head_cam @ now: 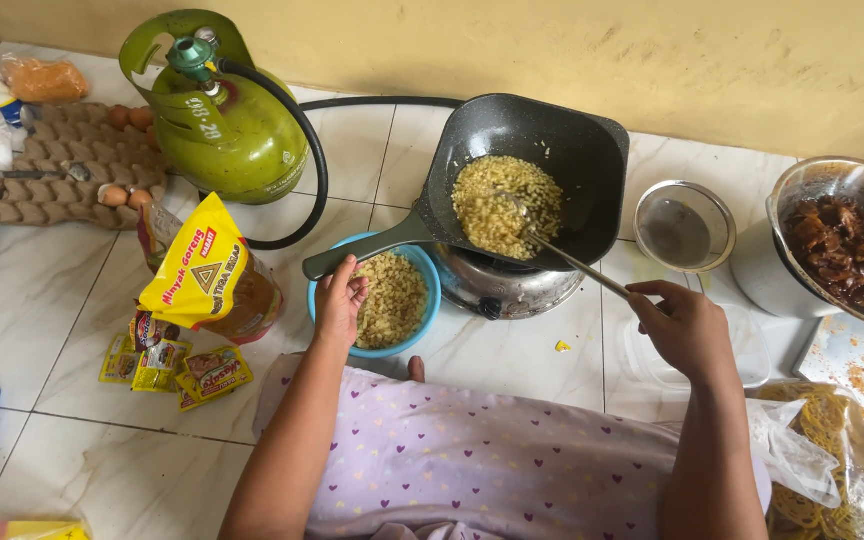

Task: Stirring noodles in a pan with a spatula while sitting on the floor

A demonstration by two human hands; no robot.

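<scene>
A black wok (562, 140) sits on a small gas stove (497, 288) and holds pale yellow bits frying in oil. My right hand (687, 325) grips the thin metal handle of a stirring utensil (572, 262) whose far end rests in the frying food. My left hand (340, 300) hovers over the rim of a blue bowl (422, 325) of the same yellow bits, just below the wok's handle (357, 250). Its fingers are pinched together over the bowl; whether they hold any bits is hidden.
A green gas cylinder (227, 125) with a black hose stands at the back left. A yellow oil pouch (202, 265) and seasoning sachets (177, 365) lie left of the bowl. An egg tray (52, 170), a metal strainer (684, 225), a bowl of brown food (847, 250) and bagged noodles (817, 470) surround me.
</scene>
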